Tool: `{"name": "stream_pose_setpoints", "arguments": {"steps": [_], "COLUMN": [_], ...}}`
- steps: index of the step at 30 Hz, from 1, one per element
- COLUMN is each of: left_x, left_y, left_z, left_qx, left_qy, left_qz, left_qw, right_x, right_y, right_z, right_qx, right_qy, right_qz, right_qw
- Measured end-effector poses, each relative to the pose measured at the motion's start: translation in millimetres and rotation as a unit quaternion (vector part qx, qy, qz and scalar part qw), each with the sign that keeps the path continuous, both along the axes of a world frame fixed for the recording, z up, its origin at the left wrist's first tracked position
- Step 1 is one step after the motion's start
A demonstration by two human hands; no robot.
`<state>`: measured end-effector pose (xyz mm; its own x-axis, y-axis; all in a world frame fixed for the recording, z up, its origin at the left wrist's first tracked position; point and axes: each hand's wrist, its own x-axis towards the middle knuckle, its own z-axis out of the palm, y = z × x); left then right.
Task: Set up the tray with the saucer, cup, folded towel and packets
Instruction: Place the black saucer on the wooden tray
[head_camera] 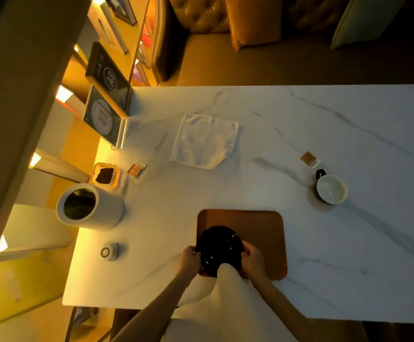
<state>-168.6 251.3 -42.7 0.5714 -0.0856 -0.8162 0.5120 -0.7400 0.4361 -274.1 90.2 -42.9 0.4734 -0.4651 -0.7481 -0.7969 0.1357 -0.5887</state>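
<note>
Both bare forearms reach forward and converge, wrists drawn near each other. The left hand (190, 259) curls its fingers round one edge of the saucer (219, 246). The right hand (253, 261) curls round the opposite edge, so the dark disc sits between the two sets of fingertips (the thumbs are too blurred to place). Knuckles of both hands face upward.

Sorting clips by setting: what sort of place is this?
Probably a cafe or lounge: a marble-look table, a tufted leather sofa behind it, and an upright acrylic sign stand at the table's left edge.
</note>
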Motion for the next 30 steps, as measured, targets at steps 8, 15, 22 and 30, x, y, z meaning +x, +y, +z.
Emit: {"name": "stream_pose_setpoints", "arguments": {"steps": [8, 15, 22, 30], "left_x": [16, 23, 31, 29], "left_y": [-10, -21, -24, -27], "left_z": [3, -2, -8, -10], "left_qx": [-0.002, -0.001, -0.005, -0.008], "left_qy": [0.027, 0.043, 0.082, 0.084], "left_qz": [-0.061, -0.051, -0.030, -0.029], "left_qw": [0.998, 0.998, 0.996, 0.996], "right_x": [8, 18, 29, 32], "right_y": [-9, -20, -30, -33], "right_z": [6, 2, -2, -5], "right_qx": [0.026, 0.052, 0.084, 0.093], "right_qy": [-0.016, -0.008, 0.008, 0.007], "right_qz": [-0.001, 0.005, 0.043, 0.065], "right_qw": [1.000, 0.999, 0.995, 0.994]}}
